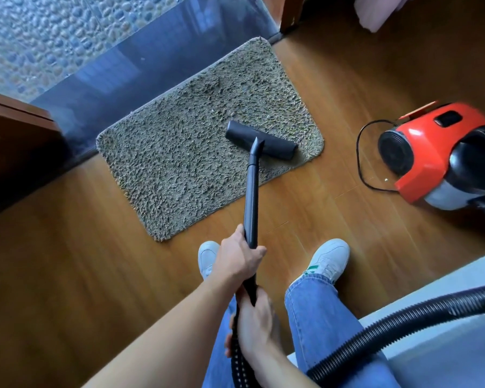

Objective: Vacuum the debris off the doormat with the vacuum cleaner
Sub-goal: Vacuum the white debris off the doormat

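A shaggy beige doormat lies on the wooden floor against a glass door. The black floor nozzle rests flat on the mat near its right end. A black wand runs back from the nozzle to my hands. My left hand grips the wand's lower part. Just behind it, my right hand grips the wand's end where the ribbed black hose joins. The red and black vacuum cleaner body sits on the floor to the right of the mat.
A thin black power cord loops on the floor left of the vacuum body. My two white sneakers stand just behind the mat. Dark wooden furniture stands at left. A pale surface lies at lower right under the hose.
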The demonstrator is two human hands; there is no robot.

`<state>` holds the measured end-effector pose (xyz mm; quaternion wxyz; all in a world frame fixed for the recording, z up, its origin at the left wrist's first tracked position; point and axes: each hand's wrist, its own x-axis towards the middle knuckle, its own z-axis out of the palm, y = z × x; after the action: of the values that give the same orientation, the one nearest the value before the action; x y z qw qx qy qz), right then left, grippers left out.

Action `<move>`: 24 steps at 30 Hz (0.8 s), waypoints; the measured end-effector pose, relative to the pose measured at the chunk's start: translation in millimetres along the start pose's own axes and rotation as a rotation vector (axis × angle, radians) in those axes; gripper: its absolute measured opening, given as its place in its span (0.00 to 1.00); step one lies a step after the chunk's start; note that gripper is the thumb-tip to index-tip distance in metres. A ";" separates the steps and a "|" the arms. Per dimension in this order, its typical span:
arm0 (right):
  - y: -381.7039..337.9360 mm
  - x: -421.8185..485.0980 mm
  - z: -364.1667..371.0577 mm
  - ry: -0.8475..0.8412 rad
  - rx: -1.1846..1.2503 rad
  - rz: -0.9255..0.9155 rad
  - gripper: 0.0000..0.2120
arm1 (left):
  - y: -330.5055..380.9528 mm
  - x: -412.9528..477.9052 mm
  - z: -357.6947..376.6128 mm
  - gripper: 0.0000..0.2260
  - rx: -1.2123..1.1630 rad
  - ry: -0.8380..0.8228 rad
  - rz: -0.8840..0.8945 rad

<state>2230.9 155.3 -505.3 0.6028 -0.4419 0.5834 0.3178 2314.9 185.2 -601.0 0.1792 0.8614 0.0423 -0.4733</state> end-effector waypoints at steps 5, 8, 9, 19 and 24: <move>0.6 -1.0 -5.7 0.025 -0.079 -0.029 0.14 | -2.4 2.9 11.4 0.13 -0.076 0.013 -0.007; -3.6 1.5 -14.3 0.040 -0.119 -0.041 0.15 | 4.8 7.1 13.8 0.13 -0.079 0.031 0.001; -4.7 2.7 -17.6 0.047 -0.140 -0.045 0.15 | 7.8 7.5 14.6 0.13 -0.087 0.034 -0.001; -32.3 29.1 -36.6 0.130 -0.380 -0.145 0.26 | 51.8 31.5 10.1 0.15 -0.110 0.059 -0.035; -64.3 36.5 -55.4 0.112 -0.398 -0.182 0.21 | 80.4 51.4 4.7 0.19 -0.100 0.060 -0.032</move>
<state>2269.6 74.2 -526.9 0.4966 -0.6200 0.4993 0.3459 2358.7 103.6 -624.4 0.2130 0.8644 0.0848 -0.4475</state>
